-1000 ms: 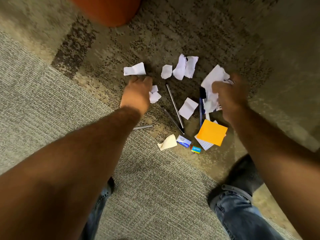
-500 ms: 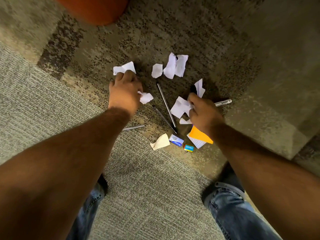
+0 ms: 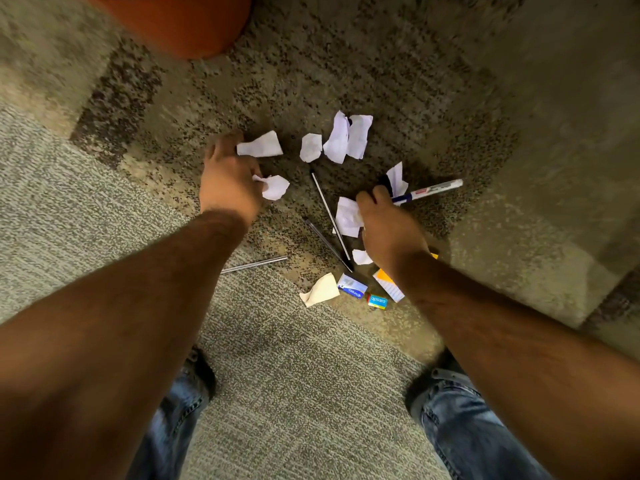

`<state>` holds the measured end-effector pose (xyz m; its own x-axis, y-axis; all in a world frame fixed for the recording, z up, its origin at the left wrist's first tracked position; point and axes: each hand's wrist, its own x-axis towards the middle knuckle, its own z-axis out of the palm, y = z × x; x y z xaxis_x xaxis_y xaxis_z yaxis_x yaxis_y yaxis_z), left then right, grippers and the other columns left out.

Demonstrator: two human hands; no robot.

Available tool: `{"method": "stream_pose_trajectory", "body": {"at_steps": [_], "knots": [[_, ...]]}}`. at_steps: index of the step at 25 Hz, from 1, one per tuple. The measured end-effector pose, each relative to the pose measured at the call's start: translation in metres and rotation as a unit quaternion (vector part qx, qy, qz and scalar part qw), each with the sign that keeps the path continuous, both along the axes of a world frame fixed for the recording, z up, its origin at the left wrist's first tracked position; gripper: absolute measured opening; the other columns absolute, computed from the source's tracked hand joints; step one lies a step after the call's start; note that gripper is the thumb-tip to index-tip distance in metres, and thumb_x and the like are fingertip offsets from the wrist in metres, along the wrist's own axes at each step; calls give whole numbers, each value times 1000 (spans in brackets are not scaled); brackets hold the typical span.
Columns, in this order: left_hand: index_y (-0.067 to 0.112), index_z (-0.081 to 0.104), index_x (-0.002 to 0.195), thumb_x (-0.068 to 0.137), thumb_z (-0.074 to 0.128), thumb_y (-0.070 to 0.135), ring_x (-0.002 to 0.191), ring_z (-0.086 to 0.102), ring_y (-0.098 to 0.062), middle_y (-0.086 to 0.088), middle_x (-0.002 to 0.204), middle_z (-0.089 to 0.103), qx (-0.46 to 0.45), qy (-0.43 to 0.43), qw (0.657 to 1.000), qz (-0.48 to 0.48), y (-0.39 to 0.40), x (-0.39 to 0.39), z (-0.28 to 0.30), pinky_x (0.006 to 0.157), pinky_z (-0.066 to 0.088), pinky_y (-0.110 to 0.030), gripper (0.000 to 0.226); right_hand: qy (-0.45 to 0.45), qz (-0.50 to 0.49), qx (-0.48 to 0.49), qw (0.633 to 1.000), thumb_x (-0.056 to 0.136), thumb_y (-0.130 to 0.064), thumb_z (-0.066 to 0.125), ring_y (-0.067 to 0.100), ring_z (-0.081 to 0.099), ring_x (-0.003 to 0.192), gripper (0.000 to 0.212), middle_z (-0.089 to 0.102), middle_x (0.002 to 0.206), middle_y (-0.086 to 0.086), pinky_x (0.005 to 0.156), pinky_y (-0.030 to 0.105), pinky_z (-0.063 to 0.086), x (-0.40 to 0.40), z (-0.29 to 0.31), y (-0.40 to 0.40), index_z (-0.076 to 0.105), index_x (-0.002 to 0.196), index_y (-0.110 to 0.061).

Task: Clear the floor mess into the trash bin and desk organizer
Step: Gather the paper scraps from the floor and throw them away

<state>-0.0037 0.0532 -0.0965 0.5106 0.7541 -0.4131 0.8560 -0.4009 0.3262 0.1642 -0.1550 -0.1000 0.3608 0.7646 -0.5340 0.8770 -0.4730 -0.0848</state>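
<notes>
White paper scraps lie scattered on the carpet. My left hand (image 3: 230, 181) holds a crumpled paper (image 3: 275, 187) in its palm, and its fingertips touch another paper scrap (image 3: 259, 145). My right hand (image 3: 388, 226) is down on the floor with thumb and fingers curled onto a white scrap (image 3: 348, 216). A torn scrap (image 3: 396, 178) and a white marker (image 3: 429, 188) lie just past its fingers. Thin pens (image 3: 327, 216) (image 3: 325, 244) lie between my hands. More scraps (image 3: 346, 136) sit farther away.
An orange round object (image 3: 180, 22) stands at the top left. Near my feet lie a third pen (image 3: 254, 265), a cream paper (image 3: 320, 291), two small boxes (image 3: 351, 285) (image 3: 377, 301) and an orange sticky pad (image 3: 384, 275), partly under my right wrist.
My right hand came down from holding a raised paper wad to the floor scraps; the marker now lies on the carpet. My left hand moved from the small crumpled paper toward the far scrap.
</notes>
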Motion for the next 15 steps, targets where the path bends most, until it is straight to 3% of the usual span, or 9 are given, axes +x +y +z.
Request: {"method": "stream_pose_trajectory", "body": {"at_steps": [5, 8, 11, 13, 15], "knots": [[3, 76, 98, 88, 73, 9, 93, 70, -38, -17, 107, 73, 0, 35, 999, -25, 0, 8, 0, 80, 57, -45, 12, 48, -41, 6, 998, 79, 3, 66, 36, 68, 94, 62, 48, 131, 10, 73, 41, 56, -4, 3, 3, 50, 135, -19], [9, 76, 93, 87, 72, 10, 80, 71, -33, -14, 93, 76, -9, -8, 1000, 6, -4, 9, 5, 72, 58, -40, 7, 88, -28, 14, 996, 79, 7, 60, 41, 66, 95, 44, 54, 124, 14, 73, 41, 51, 3, 3, 12, 61, 119, -12], [15, 67, 94, 87, 73, 10, 75, 68, -28, -7, 84, 73, -26, -55, 998, -4, -8, 22, 14, 66, 55, -34, 11, 99, -6, 13, 995, 83, 5, 61, 39, 63, 103, 28, 56, 125, 15, 76, 37, 46, 11, -2, 31, 65, 107, -8], [18, 60, 107, 85, 74, 9, 79, 69, -26, -2, 88, 72, -40, -82, 996, 6, -12, 39, 16, 71, 56, -35, 28, 96, 1, 18, 995, 86, 3, 61, 36, 63, 107, 24, 57, 126, 15, 82, 37, 46, 15, -4, 40, 68, 107, -8], [22, 54, 125, 85, 74, 8, 85, 68, -25, -4, 100, 74, -49, -109, 993, 12, -14, 55, 14, 78, 58, -37, 47, 103, -37, 57, 992, 88, 2, 60, 37, 63, 106, 22, 60, 122, 16, 78, 36, 44, 21, -1, 42, 70, 106, -6]]}}
